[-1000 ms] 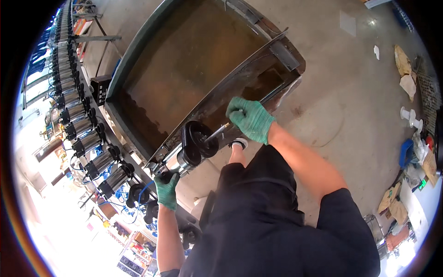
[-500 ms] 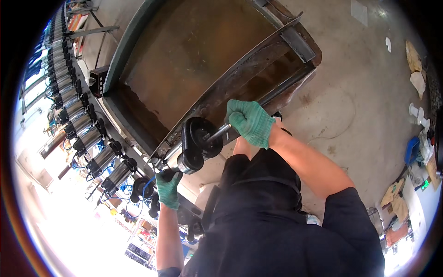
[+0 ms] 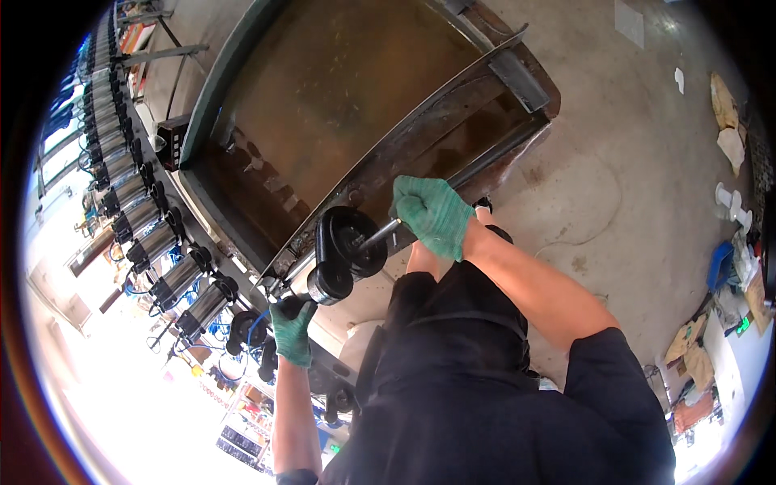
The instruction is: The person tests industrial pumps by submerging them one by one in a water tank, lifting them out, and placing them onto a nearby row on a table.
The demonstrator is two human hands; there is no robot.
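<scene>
Right hand: my right hand (image 3: 432, 215), in a green knitted glove, is wrapped tight around a long thin grey steel rod (image 3: 485, 166) near its lower end.
Left hand: my left hand (image 3: 291, 331), also green-gloved, is curled closed around the black end of a silver cylindrical motor unit (image 3: 303, 297) below the rod.
Rod assembly: the rod runs from upper right down to a black round pulley-like wheel (image 3: 349, 241), with a second black disc (image 3: 329, 283) just beneath it, touching or almost touching; I cannot tell which.
Where it sits: the assembly lies along the near rim of a big rusty brown metal tray with a green edge (image 3: 323, 89).
Step in hand: I judge I am seating or aligning the wheel end of the rod at the tray's rim.
Next move: it likely calls for steadying both ends together and keeping the rod parallel to the rim.
Around: a row of silver motors with black ends (image 3: 133, 210) lines the left side; scraps of cardboard (image 3: 727, 121) lie on the grey concrete floor (image 3: 630, 194), well apart.
In the way: my own dark-clothed torso hides the area below the wheels.
</scene>
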